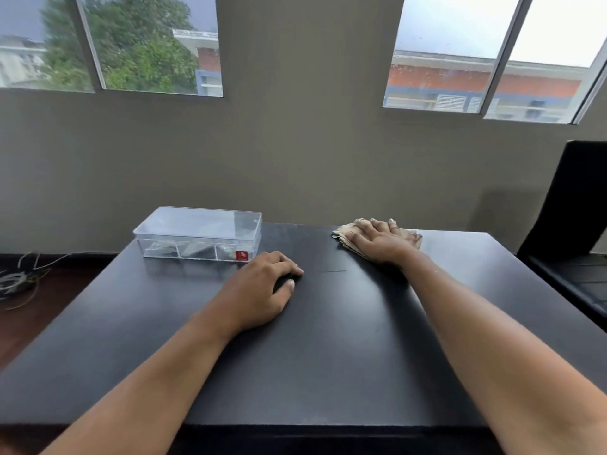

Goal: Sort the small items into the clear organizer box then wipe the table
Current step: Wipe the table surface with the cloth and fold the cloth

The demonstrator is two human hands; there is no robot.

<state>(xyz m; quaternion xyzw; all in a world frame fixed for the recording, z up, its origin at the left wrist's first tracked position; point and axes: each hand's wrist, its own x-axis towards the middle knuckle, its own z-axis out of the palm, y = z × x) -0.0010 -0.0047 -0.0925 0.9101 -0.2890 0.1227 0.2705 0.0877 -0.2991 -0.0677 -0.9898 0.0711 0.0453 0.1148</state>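
The clear organizer box point(198, 234) stands at the far left of the black table point(328, 356), its lid on, with small items dimly visible in its compartments and a red sticker on the front. My left hand point(262, 290) rests on the table just right of the box, fingers curled, nothing visible in it. My right hand point(381, 239) lies flat, fingers spread, pressing on a beige cloth point(348, 236) near the table's far edge.
A grey wall with two windows rises behind the table. A black chair point(571, 224) stands at the right side. Loose cables point(19, 280) lie on the wooden floor at the left.
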